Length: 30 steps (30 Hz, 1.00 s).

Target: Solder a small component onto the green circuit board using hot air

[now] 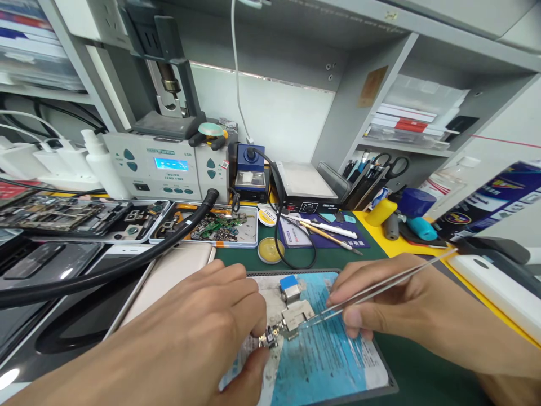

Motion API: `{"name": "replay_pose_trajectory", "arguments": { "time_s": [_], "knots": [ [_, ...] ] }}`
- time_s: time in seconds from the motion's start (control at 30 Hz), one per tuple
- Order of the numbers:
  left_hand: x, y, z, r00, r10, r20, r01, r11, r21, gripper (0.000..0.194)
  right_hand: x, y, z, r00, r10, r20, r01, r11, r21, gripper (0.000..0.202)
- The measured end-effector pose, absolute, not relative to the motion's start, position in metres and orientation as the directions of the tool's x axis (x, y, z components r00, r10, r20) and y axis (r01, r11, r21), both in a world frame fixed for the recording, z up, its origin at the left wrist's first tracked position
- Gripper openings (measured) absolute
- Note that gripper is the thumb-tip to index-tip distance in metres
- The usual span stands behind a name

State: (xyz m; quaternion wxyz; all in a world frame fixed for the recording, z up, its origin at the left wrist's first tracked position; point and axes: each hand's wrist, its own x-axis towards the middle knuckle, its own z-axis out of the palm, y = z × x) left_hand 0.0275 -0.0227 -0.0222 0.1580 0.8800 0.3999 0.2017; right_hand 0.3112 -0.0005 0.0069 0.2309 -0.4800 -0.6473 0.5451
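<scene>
Shiny mtl tweezers (394, 280), matt PCB shield (295, 316)

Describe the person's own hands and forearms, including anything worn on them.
The left hand and right hand are both bare, with no gloves and no rings showing. The left forearm and right forearm are bare as far as the picture shows them: no sleeve, watch or bracelet is visible, nor any clear marking.

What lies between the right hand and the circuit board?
The head view shows tweezers, held by the right hand, extending to the circuit board above the mat.
</scene>
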Motion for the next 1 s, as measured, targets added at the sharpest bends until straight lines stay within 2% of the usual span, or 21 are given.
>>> {"name": "replay_pose_trajectory", "arguments": {
  "time_s": [0.07,0.13,0.33,0.57,0.83,1.0],
  "knots": [
    [0.0273,-0.0218,-0.0212,0.630,0.762,0.150,0.635,-0.617,0.464,0.014,0.3097,-0.0025,0.0086,-0.431,0.880,-0.201,0.390,-0.019,-0.921,0.013],
    [0.0267,-0.0211,-0.0212,0.636,0.761,0.132,0.631,-0.610,0.479,0.014,0.3081,-0.0042,0.0105,-0.430,0.886,-0.174,0.407,0.018,-0.913,0.012],
    [0.0260,-0.0209,-0.0228,0.634,0.758,0.154,0.608,-0.612,0.506,0.014,0.3091,-0.0065,0.0116,-0.415,0.894,-0.168,0.421,0.025,-0.907,0.015],
    [0.0283,-0.0206,-0.0190,0.645,0.747,0.162,0.609,-0.630,0.483,0.017,0.3151,-0.0071,0.0087,-0.398,0.900,-0.178,0.408,-0.001,-0.913,0.018],
    [0.0294,-0.0182,-0.0191,0.651,0.738,0.178,0.594,-0.641,0.486,0.018,0.3069,-0.0041,0.0091,-0.415,0.896,-0.160,0.415,0.030,-0.909,0.014],
    [0.0290,-0.0195,-0.0194,0.643,0.743,0.186,0.607,-0.642,0.469,0.014,0.3057,-0.0043,0.0101,-0.420,0.887,-0.192,0.385,-0.017,-0.923,0.012]
  ]
}}
